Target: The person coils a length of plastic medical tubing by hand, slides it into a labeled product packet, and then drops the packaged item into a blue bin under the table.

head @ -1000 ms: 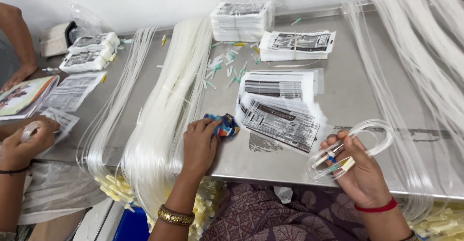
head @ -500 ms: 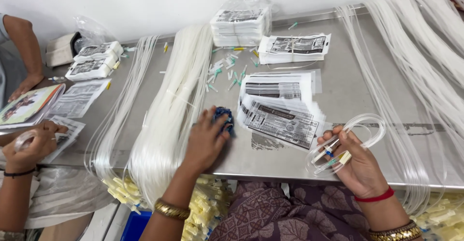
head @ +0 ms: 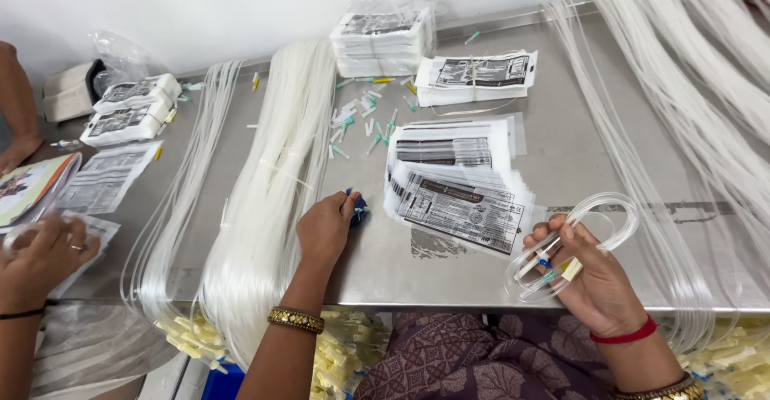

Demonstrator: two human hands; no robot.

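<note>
Risk-wise, the coiled tube (head: 573, 244) in the right hand (head: 597, 288) could spring loose: fingers pinch only one side of the loop, at the table's (head: 577, 151) front edge, so the free turns may unwind or snag the printed pouches (head: 461, 195) just beside it. Left hand (head: 325, 228) is closed over small blue parts (head: 358, 208) near the front edge, beside the long tubing bundle (head: 273, 200); they could scatter. Coil looks clear, thin, springy, with blue and yellowish fittings.

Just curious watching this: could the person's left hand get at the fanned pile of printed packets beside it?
Probably yes. The left hand rests on a small blue thing, and the printed packets lie just beside it on the metal table, with nothing between.
</note>
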